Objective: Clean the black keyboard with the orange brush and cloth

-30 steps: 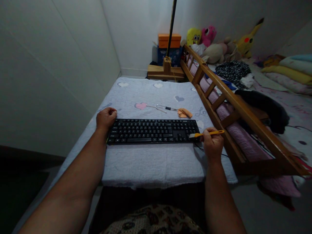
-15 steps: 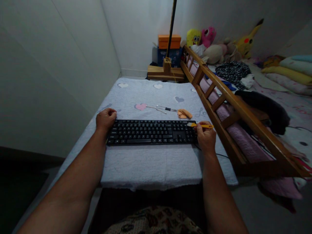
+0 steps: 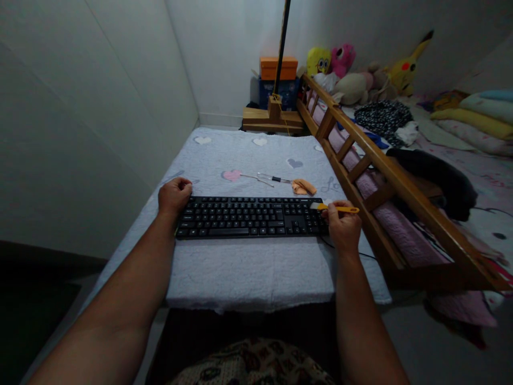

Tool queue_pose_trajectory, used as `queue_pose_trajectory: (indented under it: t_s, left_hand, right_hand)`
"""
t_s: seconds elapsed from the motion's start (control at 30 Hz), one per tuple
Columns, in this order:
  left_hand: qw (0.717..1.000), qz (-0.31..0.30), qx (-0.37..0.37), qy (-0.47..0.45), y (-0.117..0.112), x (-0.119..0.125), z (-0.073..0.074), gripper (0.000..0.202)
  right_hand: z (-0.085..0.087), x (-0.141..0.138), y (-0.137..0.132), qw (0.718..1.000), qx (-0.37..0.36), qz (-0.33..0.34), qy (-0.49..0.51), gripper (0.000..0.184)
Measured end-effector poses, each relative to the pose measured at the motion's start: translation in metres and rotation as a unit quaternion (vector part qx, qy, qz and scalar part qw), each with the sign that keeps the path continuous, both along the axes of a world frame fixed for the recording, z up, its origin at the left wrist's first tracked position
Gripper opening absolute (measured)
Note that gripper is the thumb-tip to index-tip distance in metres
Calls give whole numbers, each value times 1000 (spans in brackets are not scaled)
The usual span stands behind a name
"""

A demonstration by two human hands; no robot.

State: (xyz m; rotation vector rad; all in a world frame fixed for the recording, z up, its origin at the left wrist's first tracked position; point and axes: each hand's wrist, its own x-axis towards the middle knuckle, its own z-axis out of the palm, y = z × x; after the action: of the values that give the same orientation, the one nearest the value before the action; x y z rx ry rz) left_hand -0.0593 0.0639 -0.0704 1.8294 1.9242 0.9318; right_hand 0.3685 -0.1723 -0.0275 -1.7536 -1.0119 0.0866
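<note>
A black keyboard [image 3: 250,216] lies across a pale quilted cover with heart patches [image 3: 248,267]. My left hand [image 3: 173,195] is curled over the keyboard's far left corner, fingers closed on its edge. My right hand [image 3: 342,227] pinches a small yellow-handled brush [image 3: 335,208] at the keyboard's right end. The brush's pale bristles touch the top right corner of the number pad.
Behind the keyboard lie a thin metal tool with a black grip [image 3: 271,178] and a crumpled orange cloth [image 3: 303,186]. A wooden bed rail [image 3: 377,171] runs along the right. Boxes [image 3: 278,75] and plush toys [image 3: 348,69] stand at the back. A wall closes the left.
My right hand with the brush moved from the keyboard's near right corner up to its far right corner, then slid slightly right. My left hand has stayed on the left corner.
</note>
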Motion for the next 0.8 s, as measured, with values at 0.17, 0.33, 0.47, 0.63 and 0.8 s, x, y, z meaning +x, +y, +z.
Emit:
queue_pose_trajectory:
  t_s: [0.17,0.33,0.47,0.63,0.8]
  left_hand:
    - [1000,0,1,4,1,-1,-1,24]
    - [1000,3,-1,12,1,0,-1,25]
    - [1000,9,-5,20,1,1,1,24]
    - [1000,5,2,17,2,1,0,22]
    - [1000,13,0,11,3,0,-3,22]
  right_hand:
    - [-6,2,5,1000,-16,5,5,31]
    - [3,2,-7,997,-50,-18,-52,26]
    - [14,0,-19,995,-68,-29,-72,24]
    - [18,-1,-27,995,-70,-42,-53,24]
    - [13,0,-27,998,-62,-23,-16,27]
